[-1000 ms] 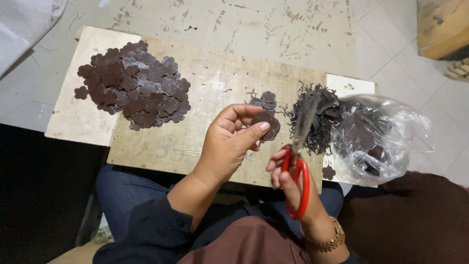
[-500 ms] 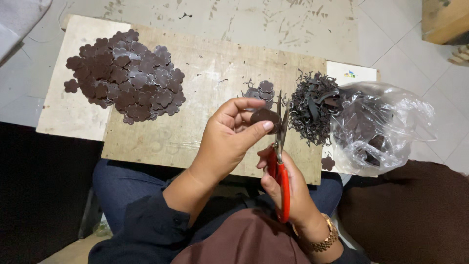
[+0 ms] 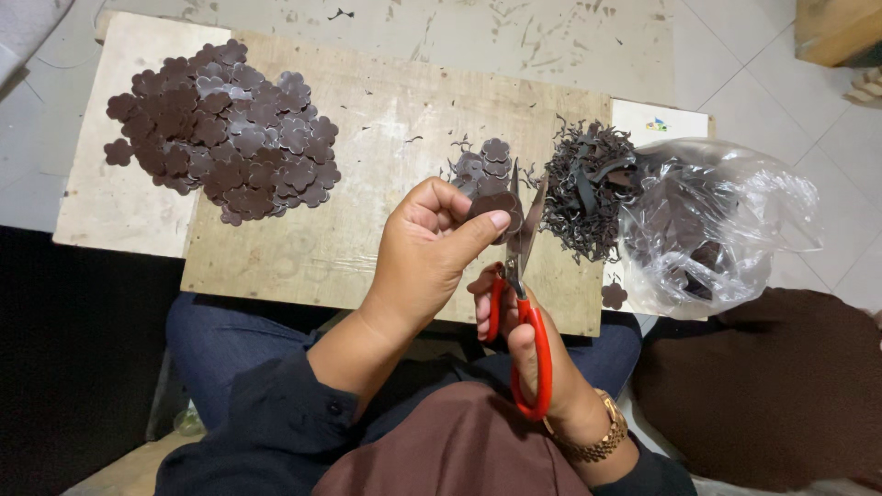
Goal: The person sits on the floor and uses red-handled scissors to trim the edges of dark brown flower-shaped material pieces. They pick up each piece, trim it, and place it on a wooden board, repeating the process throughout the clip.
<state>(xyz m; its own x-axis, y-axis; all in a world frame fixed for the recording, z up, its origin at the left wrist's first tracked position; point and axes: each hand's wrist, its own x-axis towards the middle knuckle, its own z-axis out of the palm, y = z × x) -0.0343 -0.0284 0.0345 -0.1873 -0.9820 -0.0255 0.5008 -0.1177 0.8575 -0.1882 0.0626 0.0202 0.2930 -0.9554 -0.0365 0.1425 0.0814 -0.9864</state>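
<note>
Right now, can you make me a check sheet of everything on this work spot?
Surface: wooden board across the lap, scuffed, with a pale board at its left.
Job's things: brown piece pinched in the left hand; red scissors in the right hand, blades open beside the piece.
Clutter: big pile of brown flower shapes at left; small pile; dark scraps; clear bag with brown bits inside.
Grippers: both hands busy, gold bracelet on the right wrist.
Cables: nothing seen.
Surroundings: tiled floor, brown cloth at right.
</note>
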